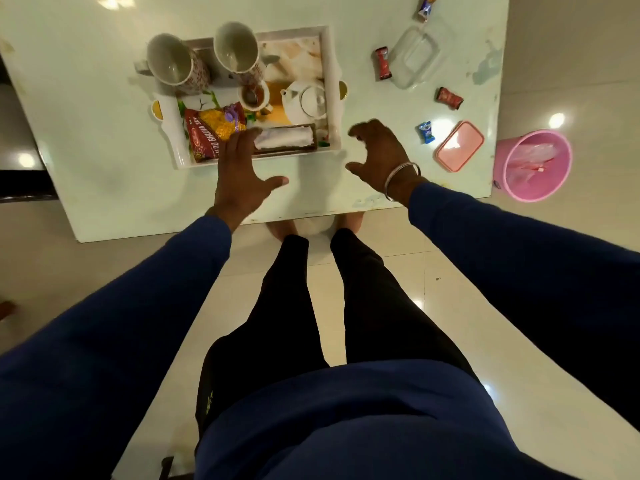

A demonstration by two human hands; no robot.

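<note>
Tray [331, 64] sits on the table [86, 133] straight ahead, loaded as if to be carried whole. Nearest, the left hand [239, 174] reaches flat-fingered over the snack packet [207, 129] at its near edge. The right hand [381, 157], empty and loosely clawed, hovers beside its right rim, probably to grasp it. The teapot [306, 102] stands farther back.
</note>
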